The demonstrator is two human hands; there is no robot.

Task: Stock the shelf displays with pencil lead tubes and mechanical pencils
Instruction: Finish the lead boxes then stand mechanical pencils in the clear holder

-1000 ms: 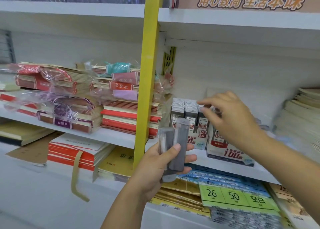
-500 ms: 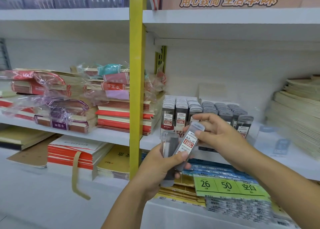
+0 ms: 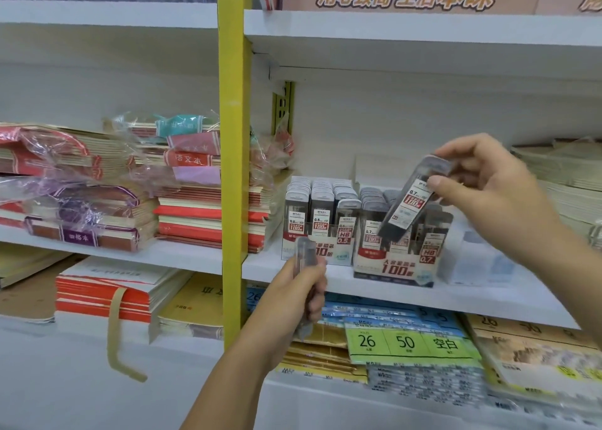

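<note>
The right hand [image 3: 488, 195] pinches a lead tube [image 3: 407, 205] near its cap, tilted just above the right display box [image 3: 395, 266], which stands on the shelf [image 3: 488, 296] nearly full of upright tubes. The left hand [image 3: 293, 299] grips a spare tube [image 3: 304, 250]. The tubes look light, stiff and slick, so a hold near the cap probably suits best.

I see bright, even, soft light from overhead; the upper shelf [image 3: 423, 27] throws a pale shadow on the white back wall [image 3: 407, 113] under it. The right hand [image 3: 488, 198] and the paper stacks [image 3: 573, 175] at the shelf's right end are smeared by motion blur.
</note>
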